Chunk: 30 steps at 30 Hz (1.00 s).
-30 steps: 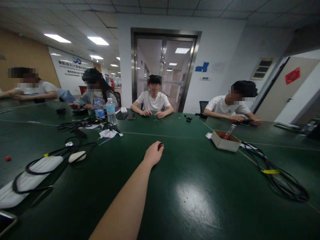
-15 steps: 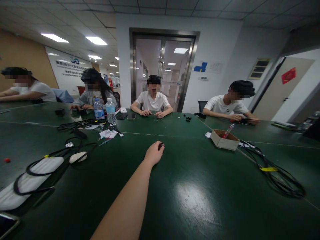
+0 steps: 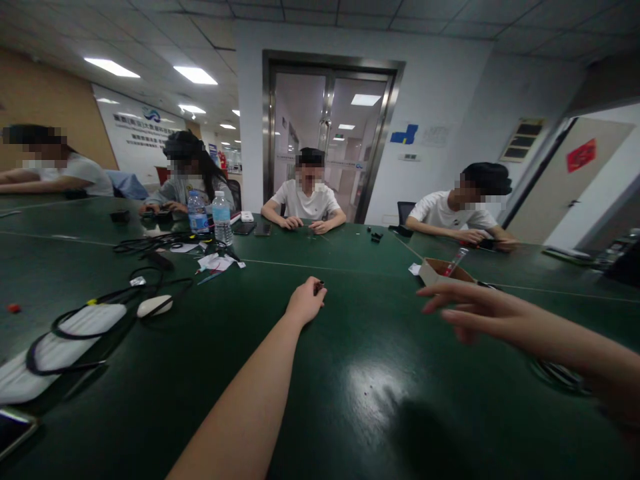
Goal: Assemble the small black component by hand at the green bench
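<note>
My left hand [image 3: 306, 300] rests on the green table [image 3: 345, 413], its fingers curled around a small dark object [image 3: 319, 287]. Most of that object is hidden by the fingers, so its kind cannot be made out. My right hand [image 3: 470, 307] is raised above the table at the right, fingers stretched out and apart, holding nothing. It is a little blurred. Just behind it stands an open cardboard box [image 3: 433, 272], partly covered by the hand, with a clear tube with red in it [image 3: 456, 260] sticking up from it.
Black cables lie around a white power strip [image 3: 75, 343] and a white mouse [image 3: 155, 306] at the left. Two water bottles [image 3: 221, 219] stand further back near scraps of paper [image 3: 217, 262]. Several people sit across the table. Another cable coil [image 3: 560, 375] lies under my right arm.
My right hand has come into view from the right and now hangs in front of the cardboard box. My left hand stays in nearly the same place, still closed.
</note>
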Tool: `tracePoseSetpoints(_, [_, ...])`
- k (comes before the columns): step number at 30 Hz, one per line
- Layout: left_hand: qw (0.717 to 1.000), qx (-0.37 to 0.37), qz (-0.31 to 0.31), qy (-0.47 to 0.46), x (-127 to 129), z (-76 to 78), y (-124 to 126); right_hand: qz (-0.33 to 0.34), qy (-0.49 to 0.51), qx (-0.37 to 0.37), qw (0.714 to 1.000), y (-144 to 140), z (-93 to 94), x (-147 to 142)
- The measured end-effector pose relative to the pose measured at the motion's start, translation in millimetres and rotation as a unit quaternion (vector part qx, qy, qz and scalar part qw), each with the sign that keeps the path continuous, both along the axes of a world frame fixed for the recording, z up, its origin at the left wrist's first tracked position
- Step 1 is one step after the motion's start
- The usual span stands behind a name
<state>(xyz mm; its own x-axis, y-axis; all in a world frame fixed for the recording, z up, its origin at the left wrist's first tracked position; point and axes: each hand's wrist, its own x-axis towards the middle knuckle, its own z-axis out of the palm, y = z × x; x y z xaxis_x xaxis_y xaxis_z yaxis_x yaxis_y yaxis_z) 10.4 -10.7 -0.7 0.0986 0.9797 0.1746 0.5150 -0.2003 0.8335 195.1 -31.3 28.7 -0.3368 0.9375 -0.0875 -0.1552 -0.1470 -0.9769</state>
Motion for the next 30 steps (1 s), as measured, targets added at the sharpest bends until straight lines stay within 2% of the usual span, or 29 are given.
tracePoseSetpoints(6, [0.990, 0.000, 0.004, -0.144, 0, -10.6, 18, 0.025, 0.010, -0.039, 0.999, 33, -3.2, -11])
tracePoseSetpoints(10, [0.959, 0.019, 0.009, -0.282, -2, -6.3, 22, 0.063, 0.028, -0.097, 0.993, 46, -8.8, -37])
tracePoseSetpoints(13, [0.938, -0.009, 0.002, -0.346, -3, -0.4, 21, 0.053, 0.076, -0.065, 0.994, 49, -15.4, -52])
tracePoseSetpoints(17, [0.935, -0.020, -0.006, -0.353, -3, 1.3, 18, 0.029, 0.105, -0.036, 0.993, 47, -21.4, -51])
tracePoseSetpoints(22, [0.931, -0.018, -0.006, -0.366, -6, -0.8, 16, -0.038, 0.147, -0.011, 0.988, 46, -23.7, -45])
tracePoseSetpoints(27, [0.929, -0.082, 0.002, -0.362, -4, 2.1, 23, -0.074, 0.156, 0.003, 0.985, 49, -24.7, -41])
tracePoseSetpoints(30, [0.927, -0.084, 0.023, -0.365, -2, 2.1, 29, -0.100, 0.168, 0.013, 0.981, 53, -25.8, -40])
